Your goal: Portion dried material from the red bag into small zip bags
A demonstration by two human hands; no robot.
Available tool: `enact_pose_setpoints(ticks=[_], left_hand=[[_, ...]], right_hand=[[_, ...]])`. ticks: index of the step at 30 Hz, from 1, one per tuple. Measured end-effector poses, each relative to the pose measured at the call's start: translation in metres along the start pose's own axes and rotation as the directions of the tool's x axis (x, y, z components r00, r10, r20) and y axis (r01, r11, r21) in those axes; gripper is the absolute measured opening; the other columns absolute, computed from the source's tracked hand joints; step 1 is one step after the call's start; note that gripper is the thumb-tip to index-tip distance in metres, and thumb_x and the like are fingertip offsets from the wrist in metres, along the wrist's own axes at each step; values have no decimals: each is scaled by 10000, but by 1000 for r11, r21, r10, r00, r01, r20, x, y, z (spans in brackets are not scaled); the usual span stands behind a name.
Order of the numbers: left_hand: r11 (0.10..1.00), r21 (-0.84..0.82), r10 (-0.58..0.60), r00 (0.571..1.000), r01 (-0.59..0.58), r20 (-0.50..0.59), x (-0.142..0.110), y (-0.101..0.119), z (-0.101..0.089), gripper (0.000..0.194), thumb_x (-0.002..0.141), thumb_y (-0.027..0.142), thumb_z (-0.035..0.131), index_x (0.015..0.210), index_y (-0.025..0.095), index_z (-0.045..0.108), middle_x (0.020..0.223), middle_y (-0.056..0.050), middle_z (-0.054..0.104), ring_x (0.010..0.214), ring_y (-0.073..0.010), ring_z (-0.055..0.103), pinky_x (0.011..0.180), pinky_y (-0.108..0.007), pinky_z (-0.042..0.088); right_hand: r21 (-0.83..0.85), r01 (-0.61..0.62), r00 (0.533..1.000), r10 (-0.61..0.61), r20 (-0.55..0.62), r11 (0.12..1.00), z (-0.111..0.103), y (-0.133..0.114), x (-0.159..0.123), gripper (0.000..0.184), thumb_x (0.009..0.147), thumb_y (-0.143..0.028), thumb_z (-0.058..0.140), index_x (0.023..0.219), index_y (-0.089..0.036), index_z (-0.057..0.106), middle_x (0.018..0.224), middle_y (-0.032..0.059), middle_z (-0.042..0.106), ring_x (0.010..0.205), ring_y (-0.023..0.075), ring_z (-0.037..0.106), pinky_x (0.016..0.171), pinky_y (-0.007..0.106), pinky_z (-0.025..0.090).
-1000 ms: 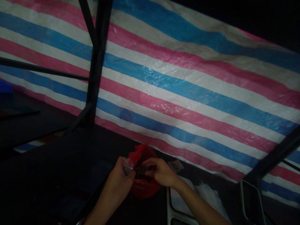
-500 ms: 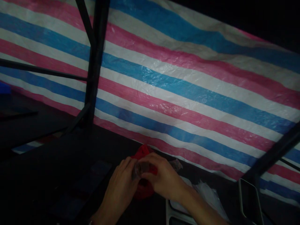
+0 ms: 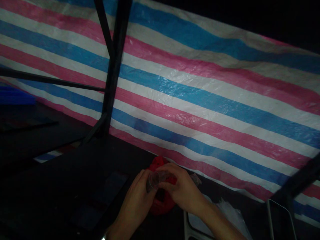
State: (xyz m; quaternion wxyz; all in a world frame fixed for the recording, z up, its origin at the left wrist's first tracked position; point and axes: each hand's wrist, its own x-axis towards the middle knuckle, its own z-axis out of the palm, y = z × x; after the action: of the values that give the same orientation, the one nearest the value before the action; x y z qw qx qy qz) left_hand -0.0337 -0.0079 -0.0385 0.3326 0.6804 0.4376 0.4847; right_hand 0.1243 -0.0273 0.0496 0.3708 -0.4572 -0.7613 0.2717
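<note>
Low in the middle, my left hand [image 3: 137, 195] has its fingers curled round a small clear, round plastic piece [image 3: 154, 179], whose rim faces me. From the other side my right hand [image 3: 183, 185] closes thumb and fingers in a pinch at a see-through part of the same piece. Its exact kind is too dim to tell. Directly behind and beneath both hands lies a red thing [image 3: 162, 205] with a dark opening, partly covered by them. A crumpled bit of clear film [image 3: 196, 179] shows beyond my right wrist.
A pale-framed tray or case [image 3: 186, 225] and clear plastic bags [image 3: 233, 213] lie under my right forearm. A phone-like slab [image 3: 281, 220] leans at the right. A dark flat panel [image 3: 100, 200] lies left. Behind stand a black metal post [image 3: 113, 73] and striped sheeting [image 3: 200, 100].
The view has shifted, so everything sits farther right and slightly lower. My hands stay together at the clear piece, which now turns its round rim more toward me.
</note>
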Motion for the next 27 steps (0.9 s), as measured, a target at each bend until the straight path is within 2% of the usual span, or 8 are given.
enact_pose_setpoints(ticks=[5, 8, 11, 15, 18, 21, 25, 27], left_hand=[[1000, 17, -3, 999, 4, -46, -1, 2, -5, 129, 950, 323, 526, 876, 250, 602, 918, -42, 652, 875, -251, 652, 789, -387, 503], [1000, 19, 2, 996, 0, -87, -1, 3, -7, 74, 913, 238, 523, 859, 256, 570, 862, -14, 637, 807, -228, 636, 751, -360, 496], [1000, 12, -2, 988, 4, -156, 0, 5, -10, 77, 866, 186, 523, 870, 260, 546, 842, 0, 615, 768, -219, 619, 722, -348, 490], [1000, 9, 30, 961, -28, -275, 2, 11, -10, 108, 843, 183, 524, 916, 262, 514, 880, -6, 561, 812, -232, 601, 743, -363, 494], [996, 3, 85, 949, -88, -302, -3, 14, 0, 146, 845, 184, 530, 967, 260, 500, 936, -20, 545, 848, -230, 598, 744, -358, 513], [989, -7, 137, 950, -145, -282, -13, 12, 17, 189, 851, 164, 526, 1011, 258, 490, 980, -31, 546, 856, -212, 611, 725, -336, 545], [982, -12, 179, 956, -187, -231, -22, 15, 33, 246, 917, 176, 505, 1151, 250, 523, 1099, -74, 624, 1002, -228, 678, 864, -400, 598], [991, -28, 127, 981, -133, -149, -25, 19, 36, 373, 929, 237, 561, 1298, 265, 522, 1248, -101, 674, 1151, -268, 699, 992, -482, 588]], right_hand=[[133, -133, 991, 129, 43, 982, 1, 18, 2, 325, 828, -143, 699, 1141, -228, 719, 1118, 57, 802, 1038, 234, 769, 947, 384, 593], [91, -147, 989, 146, 16, 985, -1, 31, 6, 284, 851, -139, 640, 1112, -208, 727, 1092, 80, 806, 1042, 255, 768, 971, 420, 584], [-3, -136, 991, 136, -12, 991, -5, 37, 10, 360, 771, -65, 662, 1094, -189, 766, 1155, 110, 791, 1116, 298, 735, 1063, 486, 524], [-88, -65, 995, 59, -75, 994, -6, 20, 6, 437, 796, -72, 690, 1201, -220, 759, 1311, 94, 730, 1251, 278, 655, 1167, 458, 426], [-39, -42, 991, 37, -128, 998, 1, -4, -10, 263, 913, -201, 664, 1150, -259, 761, 1157, 43, 769, 1085, 223, 705, 1020, 367, 523], [44, -93, 986, 98, -137, 995, 11, -18, -28, 193, 862, -227, 738, 1036, -291, 791, 994, -4, 796, 903, 199, 726, 828, 295, 560], [134, -155, 927, 191, -322, 979, 11, -11, -43, 63, 818, -287, 767, 846, -257, 814, 820, 18, 792, 779, 212, 727, 735, 297, 564], [217, -162, 883, 239, -404, 963, 1, -4, -48, 147, 784, -387, 814, 820, -245, 825, 814, 45, 797, 776, 234, 733, 730, 318, 587]])
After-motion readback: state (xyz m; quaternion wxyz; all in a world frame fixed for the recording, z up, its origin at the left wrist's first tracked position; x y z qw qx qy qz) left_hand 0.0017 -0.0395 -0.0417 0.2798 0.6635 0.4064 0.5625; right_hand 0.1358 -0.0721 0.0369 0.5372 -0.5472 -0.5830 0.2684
